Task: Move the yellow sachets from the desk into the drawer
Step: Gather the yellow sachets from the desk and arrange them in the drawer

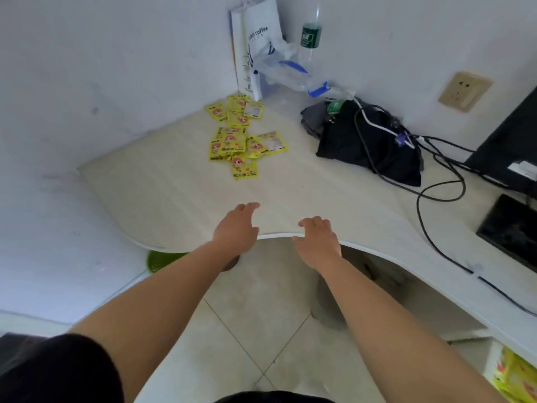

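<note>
Several yellow sachets (236, 144) with a cartoon face lie scattered on the pale desk (174, 193), towards its back near the wall corner. My left hand (236, 228) reaches over the desk's curved front edge, fingers loosely extended, holding nothing. My right hand (318, 239) hovers at the same edge, fingers relaxed and empty. Both hands are well short of the sachets. At the lower right an open drawer (514, 376) shows yellow packets inside.
A white paper bag (255, 39), clear plastic wrap and a green-labelled bottle (311, 33) stand in the back corner. A black bag (369, 144) with cables lies to the right, beside a dark monitor (514, 146) and a black device (511, 231). A green object (162, 260) sits on the floor.
</note>
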